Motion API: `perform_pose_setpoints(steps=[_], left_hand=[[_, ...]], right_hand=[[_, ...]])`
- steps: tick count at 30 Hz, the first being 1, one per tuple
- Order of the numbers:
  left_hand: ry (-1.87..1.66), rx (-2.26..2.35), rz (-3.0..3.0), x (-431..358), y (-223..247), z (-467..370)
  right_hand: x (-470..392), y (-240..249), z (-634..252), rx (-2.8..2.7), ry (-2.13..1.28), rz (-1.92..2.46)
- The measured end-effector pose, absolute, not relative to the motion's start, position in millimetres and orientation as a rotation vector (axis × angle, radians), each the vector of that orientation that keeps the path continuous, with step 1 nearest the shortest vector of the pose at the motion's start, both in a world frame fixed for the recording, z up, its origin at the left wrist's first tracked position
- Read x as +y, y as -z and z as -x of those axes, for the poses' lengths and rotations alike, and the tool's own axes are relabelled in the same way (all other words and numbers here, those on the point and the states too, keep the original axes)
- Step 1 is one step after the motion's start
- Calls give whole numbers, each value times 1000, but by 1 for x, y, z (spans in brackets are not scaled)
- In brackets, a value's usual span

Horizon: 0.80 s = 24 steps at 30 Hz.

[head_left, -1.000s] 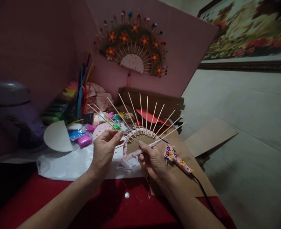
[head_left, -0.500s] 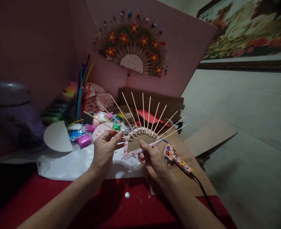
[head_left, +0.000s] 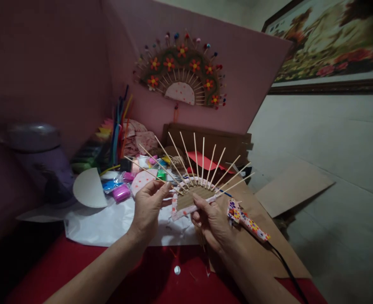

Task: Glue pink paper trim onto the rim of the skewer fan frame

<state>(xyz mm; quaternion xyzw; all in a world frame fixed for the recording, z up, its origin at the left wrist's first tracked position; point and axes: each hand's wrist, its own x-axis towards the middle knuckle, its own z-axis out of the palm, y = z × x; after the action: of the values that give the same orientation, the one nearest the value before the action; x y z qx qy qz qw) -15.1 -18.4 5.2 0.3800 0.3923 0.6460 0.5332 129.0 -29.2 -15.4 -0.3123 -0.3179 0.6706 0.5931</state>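
Note:
A half-round cardboard piece (head_left: 188, 200) with a pink dotted fabric edge is held up over the table. Several thin wooden sticks (head_left: 196, 154) fan out from its curved side, their lower ends set on the cardboard. My right hand (head_left: 213, 221) grips the straight lower edge, thumb on top and fingers beneath. At the left end of the fan, my left hand (head_left: 150, 207) pinches the lowest stick between thumb and fingers near the cardboard. A flower-patterned glue gun (head_left: 248, 221) with a black cord lies to the right of my right hand.
Bright clay packets (head_left: 121, 193), a white half-circle (head_left: 89, 188) and pipe cleaners (head_left: 118, 126) are on the left. White paper (head_left: 100, 226) and a cardboard sheet (head_left: 268, 249) cover parts of the red tablecloth (head_left: 110, 274). A decorated fan (head_left: 180, 76) hangs on a pink board behind.
The whole view has shifted, so everything sits slightly lower and further right. Both hands keep the same hold on the cardboard fan and its leftmost stick.

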Motion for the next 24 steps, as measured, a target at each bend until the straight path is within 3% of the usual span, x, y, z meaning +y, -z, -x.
perform_pose_setpoints(steps=[24], left_hand=[[-1539, 914, -862, -20, -8, 14]], right_hand=[[-30, 20, -128, -741, -1536, 771]])
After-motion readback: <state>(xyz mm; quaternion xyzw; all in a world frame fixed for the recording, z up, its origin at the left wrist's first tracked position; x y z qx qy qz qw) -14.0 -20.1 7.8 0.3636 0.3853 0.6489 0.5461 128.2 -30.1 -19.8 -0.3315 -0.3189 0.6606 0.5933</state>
